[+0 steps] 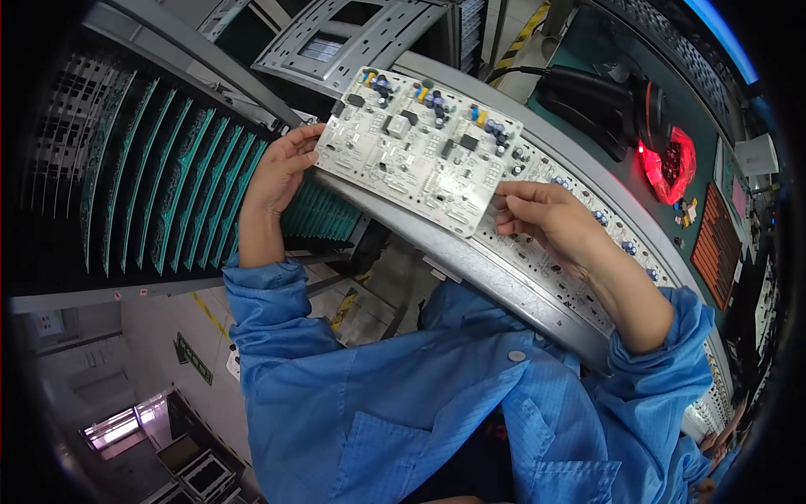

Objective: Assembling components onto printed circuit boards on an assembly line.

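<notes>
A white circuit board [403, 160] with blue capacitors, black chips and yellow parts is held up, tilted, above a metal rail. My left hand [287, 165] pinches its left edge between thumb and fingers. At the lower right corner, my right hand [550, 217] grips the board's edge with closed fingers. More populated white boards [579, 269] lie in a row along the rail, beneath and to the right of my right hand. Left of my left hand stands a rack [168, 176] holding several green boards on edge.
On the green bench [588, 50] beyond the rail [495, 290] lies a black handheld scanner [600, 97]. Near it are a red bag [669, 168] of small parts, some loose components [688, 212], a brown slotted tray [715, 244] and a white cup [757, 154]. A perforated metal frame [348, 38] stands at the back.
</notes>
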### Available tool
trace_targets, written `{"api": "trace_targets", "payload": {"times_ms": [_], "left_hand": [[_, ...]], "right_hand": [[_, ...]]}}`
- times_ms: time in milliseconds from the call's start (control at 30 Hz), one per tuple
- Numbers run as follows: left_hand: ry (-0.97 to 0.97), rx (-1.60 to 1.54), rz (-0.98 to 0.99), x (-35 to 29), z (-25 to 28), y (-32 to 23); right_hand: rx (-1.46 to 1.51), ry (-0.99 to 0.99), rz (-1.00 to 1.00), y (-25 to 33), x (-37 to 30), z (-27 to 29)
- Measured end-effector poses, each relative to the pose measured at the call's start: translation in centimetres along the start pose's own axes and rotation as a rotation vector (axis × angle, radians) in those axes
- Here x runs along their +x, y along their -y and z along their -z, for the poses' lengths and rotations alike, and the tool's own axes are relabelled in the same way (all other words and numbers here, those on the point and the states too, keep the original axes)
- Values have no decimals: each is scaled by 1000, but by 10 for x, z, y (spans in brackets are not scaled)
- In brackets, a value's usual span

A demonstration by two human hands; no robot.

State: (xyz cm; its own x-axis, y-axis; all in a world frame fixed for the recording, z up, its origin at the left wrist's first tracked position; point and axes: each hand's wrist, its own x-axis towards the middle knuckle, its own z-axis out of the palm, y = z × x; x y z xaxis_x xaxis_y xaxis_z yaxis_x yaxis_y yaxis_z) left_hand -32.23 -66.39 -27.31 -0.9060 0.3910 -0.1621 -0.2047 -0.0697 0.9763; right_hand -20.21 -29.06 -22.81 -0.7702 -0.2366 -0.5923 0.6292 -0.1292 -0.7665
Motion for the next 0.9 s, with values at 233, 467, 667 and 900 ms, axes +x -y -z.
{"api": "trace_targets", "payload": {"times_ms": [233, 467, 667, 900], "left_hand": [[-46, -24, -4, 13, 22, 12], [-67, -42, -6, 15, 28, 18], [-72, -72, -6, 17, 29, 22], [-80, -100, 9, 19, 27, 19]], "right_hand": [[35, 146, -92, 12, 24, -2], [77, 151, -136, 15, 34, -6], [89, 128, -141, 16, 37, -8], [62, 143, -150, 17, 44, -8]]}}
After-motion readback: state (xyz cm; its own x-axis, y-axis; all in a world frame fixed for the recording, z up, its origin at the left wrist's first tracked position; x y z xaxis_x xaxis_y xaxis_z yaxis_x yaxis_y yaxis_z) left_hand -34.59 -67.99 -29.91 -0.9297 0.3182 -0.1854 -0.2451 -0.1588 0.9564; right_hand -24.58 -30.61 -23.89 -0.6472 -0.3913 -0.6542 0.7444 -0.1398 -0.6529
